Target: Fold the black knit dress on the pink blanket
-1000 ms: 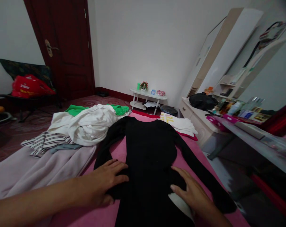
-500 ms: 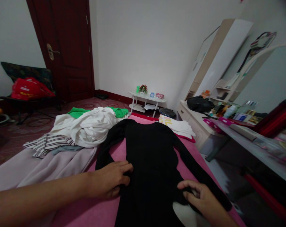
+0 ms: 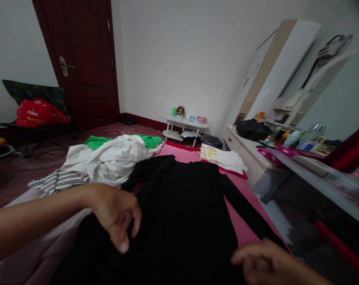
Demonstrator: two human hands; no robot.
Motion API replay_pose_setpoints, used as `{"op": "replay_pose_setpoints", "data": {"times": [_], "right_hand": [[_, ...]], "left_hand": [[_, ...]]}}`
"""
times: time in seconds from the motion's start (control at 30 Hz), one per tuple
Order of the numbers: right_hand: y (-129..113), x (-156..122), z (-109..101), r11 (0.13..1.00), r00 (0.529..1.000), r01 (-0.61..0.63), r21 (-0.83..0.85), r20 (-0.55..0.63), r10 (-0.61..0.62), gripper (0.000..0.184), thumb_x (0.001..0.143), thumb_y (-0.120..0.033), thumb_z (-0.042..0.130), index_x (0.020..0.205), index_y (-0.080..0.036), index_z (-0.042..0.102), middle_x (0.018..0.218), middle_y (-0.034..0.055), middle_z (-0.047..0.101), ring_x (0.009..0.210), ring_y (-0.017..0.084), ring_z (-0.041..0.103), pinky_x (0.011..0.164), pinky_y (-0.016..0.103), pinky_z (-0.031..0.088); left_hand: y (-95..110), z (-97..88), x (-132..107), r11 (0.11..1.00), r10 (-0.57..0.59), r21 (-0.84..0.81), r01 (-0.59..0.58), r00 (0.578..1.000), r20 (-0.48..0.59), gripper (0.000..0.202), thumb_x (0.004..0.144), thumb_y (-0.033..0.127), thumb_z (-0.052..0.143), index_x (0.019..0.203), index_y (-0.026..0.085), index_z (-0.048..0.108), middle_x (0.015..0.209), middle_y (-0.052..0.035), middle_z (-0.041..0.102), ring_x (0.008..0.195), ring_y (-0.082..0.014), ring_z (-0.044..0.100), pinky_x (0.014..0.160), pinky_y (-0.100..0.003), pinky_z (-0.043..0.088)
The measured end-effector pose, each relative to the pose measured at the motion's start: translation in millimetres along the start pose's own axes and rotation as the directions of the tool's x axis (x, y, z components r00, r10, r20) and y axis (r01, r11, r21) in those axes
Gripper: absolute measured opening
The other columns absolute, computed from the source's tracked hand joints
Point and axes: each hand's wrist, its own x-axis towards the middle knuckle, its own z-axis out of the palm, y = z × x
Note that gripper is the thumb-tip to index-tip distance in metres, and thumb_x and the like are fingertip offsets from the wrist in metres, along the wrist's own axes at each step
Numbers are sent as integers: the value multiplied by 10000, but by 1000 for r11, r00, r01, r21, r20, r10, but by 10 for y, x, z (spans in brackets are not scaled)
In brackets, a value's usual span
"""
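A black long-sleeved garment (image 3: 185,213) lies spread front to back on a pink cover (image 3: 241,223). Its lower part spreads wide to the left, and one sleeve runs down the right side. Over the left part of the cloth hovers my left hand (image 3: 117,217), thumb and curved fingers apart with nothing visible between them. My right hand (image 3: 265,263) is at the garment's lower right edge, blurred, its fingers bent and partly out of frame; whether it grips the cloth is unclear.
A heap of white clothes (image 3: 114,160) with green and striped pieces lies left of the garment. Folded white clothing (image 3: 222,158) sits at the far right of the cover. A grey table (image 3: 322,186) stands close on the right, beside a cluttered dresser (image 3: 244,148).
The garment's lower left side has spread out leftward, covering more of the pink cover and pale cloth. My left hand has moved left and come off the fabric; my right hand has shifted slightly right and down.
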Motion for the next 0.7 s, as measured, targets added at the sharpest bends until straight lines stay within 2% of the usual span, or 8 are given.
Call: {"op": "replay_pose_setpoints", "data": {"times": [0.07,0.1,0.2,0.27,0.33,0.47,0.53,0.7], "right_hand": [[-75,335,-146,992,986,47,117,-163,-27,458,709,-480,653,1090,-228,630,963,69,673,559,134,617,478,241,492],[-105,540,-228,984,960,79,159,-277,-33,490,709,-464,657,1130,-221,594,1056,91,652,568,128,621,466,236,493],[-128,1203,-461,968,811,140,208,-585,8,566,663,-363,688,1184,-210,529,1328,150,484,662,145,659,439,222,506],[-92,1611,-574,969,736,147,199,-676,27,647,652,-299,682,1256,-210,469,1372,173,427,670,150,672,436,217,519],[-37,1952,-645,972,700,141,187,-713,35,739,643,-259,684,1324,-238,397,1296,158,501,674,164,682,448,220,537],[76,2403,-719,984,719,96,150,-694,35,888,602,-246,732,1378,-307,305,1179,110,585,700,198,688,457,258,560],[132,2528,-760,991,738,52,124,-673,45,952,571,-256,766,1390,-303,283,1199,121,577,716,205,681,449,273,560],[249,2637,-851,987,728,-148,-65,-683,64,820,569,-327,794,1295,-195,436,1183,158,590,682,202,672,432,269,540]], "left_hand": [[-64,-186,165,998,-17,48,30,969,-245,460,687,457,692,1071,209,643,868,-36,695,717,-177,637,594,-228,486],[-114,-291,284,996,-29,66,58,923,-383,489,720,471,659,1128,205,613,906,-47,688,712,-173,641,593,-228,490],[-296,-622,720,986,-160,-54,161,771,-617,653,796,418,586,1369,182,383,974,-98,664,682,-173,659,537,-222,503],[-409,-821,1019,963,-271,-181,202,724,-635,766,824,334,563,1456,157,169,981,-130,662,674,-186,671,512,-227,516],[-502,-982,1287,939,-343,-236,249,647,-681,789,826,251,555,1466,162,102,1043,-160,650,642,-180,674,508,-231,525],[-671,-1191,1693,906,-396,-260,333,452,-799,803,772,139,587,1453,192,165,1384,-274,387,630,-152,677,515,-230,532],[-766,-1267,1821,889,-427,-288,355,418,-802,877,735,127,635,1457,173,140,1395,-306,351,636,-165,679,517,-245,534],[-994,-1416,1895,849,-508,-361,386,404,-761,841,650,236,774,1359,121,336,1070,-203,645,630,-187,671,535,-256,524]]}}
